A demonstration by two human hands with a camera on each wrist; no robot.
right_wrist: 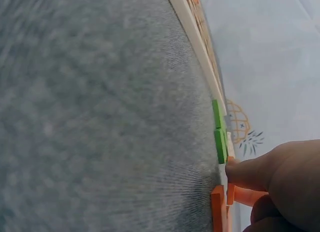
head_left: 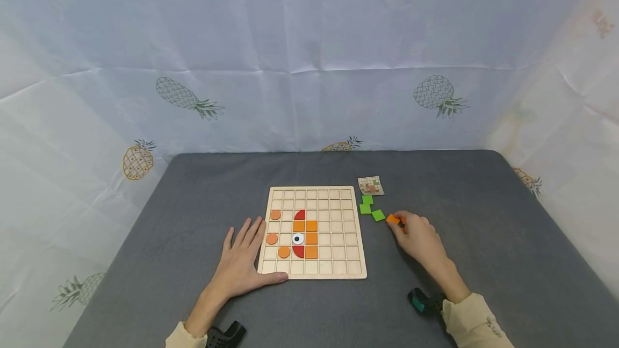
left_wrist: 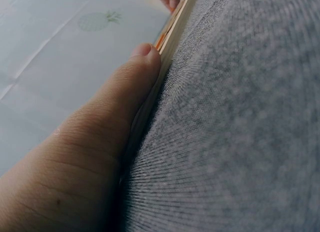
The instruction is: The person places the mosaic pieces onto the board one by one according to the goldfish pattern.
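The wooden grid board point(head_left: 337, 239) lies flat on the table. On its left side sit orange square tiles point(head_left: 311, 238), red quarter-round tiles point(head_left: 300, 214), orange discs point(head_left: 272, 238) and a white eye disc point(head_left: 297, 239). My left hand point(head_left: 242, 265) rests with spread fingers along the board's left edge, its thumb at the near edge. Right of the board, my right hand point(head_left: 419, 238) pinches an orange square tile point(head_left: 393, 219) between thumb and finger. Another orange tile point(right_wrist: 218, 208) stands close by in the right wrist view; the hand partly hides the orange pieces in the head view.
Several green square tiles point(head_left: 378, 215) lie between the board and the right hand. A small printed pattern card point(head_left: 371, 185) is behind them. The grey table point(head_left: 217, 181) is bordered by a pineapple-print cloth point(head_left: 309, 106) at the back and sides.
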